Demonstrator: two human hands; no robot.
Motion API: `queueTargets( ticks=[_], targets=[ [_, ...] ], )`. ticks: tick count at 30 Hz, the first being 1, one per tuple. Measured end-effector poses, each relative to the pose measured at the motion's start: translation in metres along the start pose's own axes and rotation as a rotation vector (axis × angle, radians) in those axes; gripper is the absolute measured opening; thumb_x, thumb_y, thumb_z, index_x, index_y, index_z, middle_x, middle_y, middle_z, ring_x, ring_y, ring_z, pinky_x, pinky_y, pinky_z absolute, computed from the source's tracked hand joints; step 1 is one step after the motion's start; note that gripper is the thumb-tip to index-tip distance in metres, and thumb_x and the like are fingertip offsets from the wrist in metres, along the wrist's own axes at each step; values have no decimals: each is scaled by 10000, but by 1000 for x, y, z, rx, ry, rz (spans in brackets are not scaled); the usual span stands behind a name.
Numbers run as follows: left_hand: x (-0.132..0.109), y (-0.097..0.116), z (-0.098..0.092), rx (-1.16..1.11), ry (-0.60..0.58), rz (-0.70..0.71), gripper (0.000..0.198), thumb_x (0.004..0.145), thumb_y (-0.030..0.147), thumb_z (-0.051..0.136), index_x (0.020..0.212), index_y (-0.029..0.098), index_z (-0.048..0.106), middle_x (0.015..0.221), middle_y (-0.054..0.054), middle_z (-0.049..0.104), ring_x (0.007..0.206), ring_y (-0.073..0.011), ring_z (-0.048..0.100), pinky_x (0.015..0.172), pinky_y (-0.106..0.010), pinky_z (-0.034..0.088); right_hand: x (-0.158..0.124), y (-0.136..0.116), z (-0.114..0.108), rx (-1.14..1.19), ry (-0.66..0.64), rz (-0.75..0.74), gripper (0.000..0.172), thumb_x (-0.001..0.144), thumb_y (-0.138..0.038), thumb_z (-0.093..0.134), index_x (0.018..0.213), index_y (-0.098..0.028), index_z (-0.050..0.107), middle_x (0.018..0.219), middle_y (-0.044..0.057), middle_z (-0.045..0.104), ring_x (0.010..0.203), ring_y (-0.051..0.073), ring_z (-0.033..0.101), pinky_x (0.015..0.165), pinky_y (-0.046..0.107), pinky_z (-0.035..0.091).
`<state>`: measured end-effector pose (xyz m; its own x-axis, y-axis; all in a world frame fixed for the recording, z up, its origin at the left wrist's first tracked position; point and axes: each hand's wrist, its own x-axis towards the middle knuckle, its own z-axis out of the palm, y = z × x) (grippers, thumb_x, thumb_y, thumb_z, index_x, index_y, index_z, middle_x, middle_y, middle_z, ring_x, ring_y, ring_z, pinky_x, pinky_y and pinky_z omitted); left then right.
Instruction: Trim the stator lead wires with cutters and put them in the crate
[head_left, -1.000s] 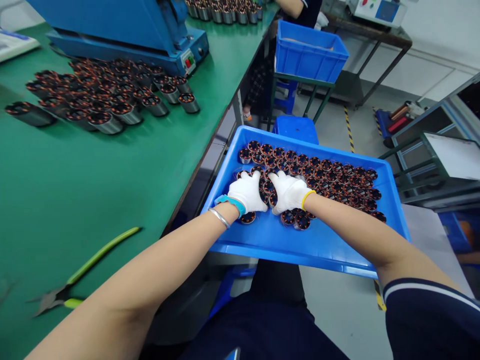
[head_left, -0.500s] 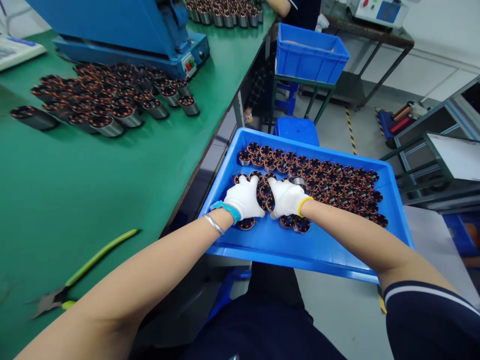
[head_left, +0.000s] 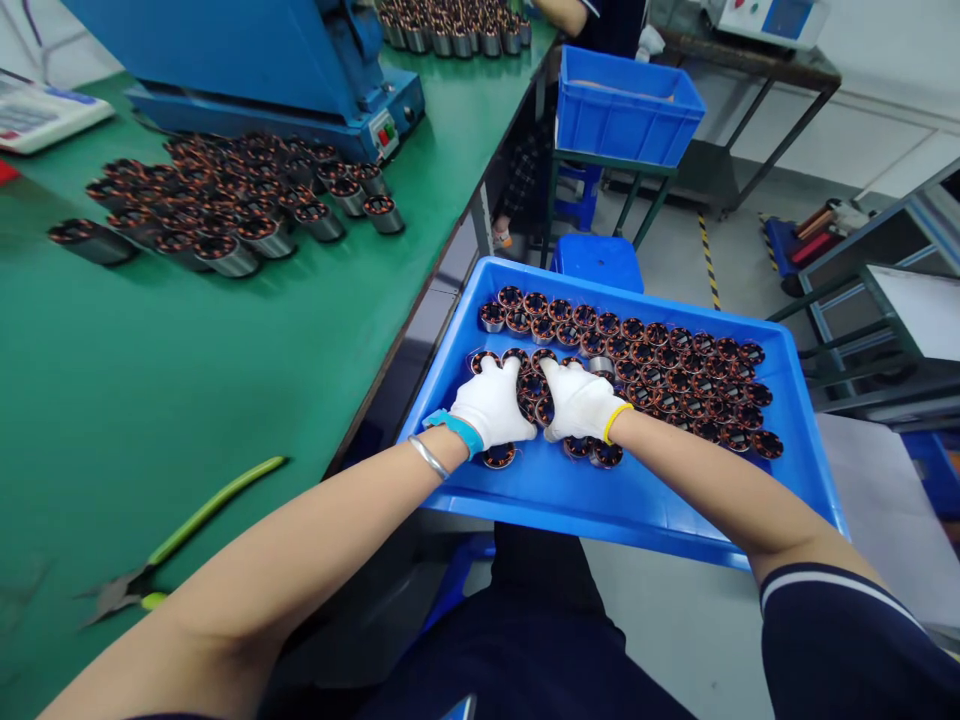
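Note:
White gloves cover both of my hands, which are down inside a blue plastic tray. The tray carries many motor stators, short steel rings with copper windings. My left hand curves round the left side of a small cluster of stators. From the right side my right hand closes on the same cluster, thumb toward the left hand. Palms and fingers partly hide the stators under them. One single stator lies just below my left hand. Packed rows of stators fill the tray's right and back parts.
On the green bench to the left stand taller wound stators before a blue machine. Green-handled cutters lie near my left forearm. A blue stool and blue bin are beyond the tray, near another person's arm.
The whole view has shifted slightly, with bench things appearing farther right. Both hands stay round the same cluster of stators, with little visible movement in the tray.

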<state>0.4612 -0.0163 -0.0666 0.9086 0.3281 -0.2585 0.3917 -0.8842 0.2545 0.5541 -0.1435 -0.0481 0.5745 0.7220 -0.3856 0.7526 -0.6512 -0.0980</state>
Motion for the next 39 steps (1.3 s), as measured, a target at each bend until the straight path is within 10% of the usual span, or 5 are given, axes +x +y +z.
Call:
queueTargets(
  ticks=[25,33,39],
  targets=[
    [-8,8,-7,-6,11,-8,885,521,572,748,1269,260,392,1232,-131,415,861,-296,676,726,-385,557,-10,0,-2,4,36,13,1047,458,-511,822,1347,-211,358,1165,186,581,1001,331,602,730,409,542],
    [-24,18,-44,-62,203,13,826,561,483,722,1265,230,371,1253,-150,390,889,-318,663,754,-417,541,-28,-7,-45,-38,180,47,1046,466,-515,804,1374,-260,353,1160,179,547,900,337,627,684,429,507],
    [-85,1,-88,-129,435,-12,789,583,484,709,1257,230,387,1215,-140,407,747,-216,665,681,-362,526,-40,-44,-82,-96,329,-2,855,565,-517,735,1349,-345,440,1094,198,569,919,360,651,600,402,373]
  ],
)
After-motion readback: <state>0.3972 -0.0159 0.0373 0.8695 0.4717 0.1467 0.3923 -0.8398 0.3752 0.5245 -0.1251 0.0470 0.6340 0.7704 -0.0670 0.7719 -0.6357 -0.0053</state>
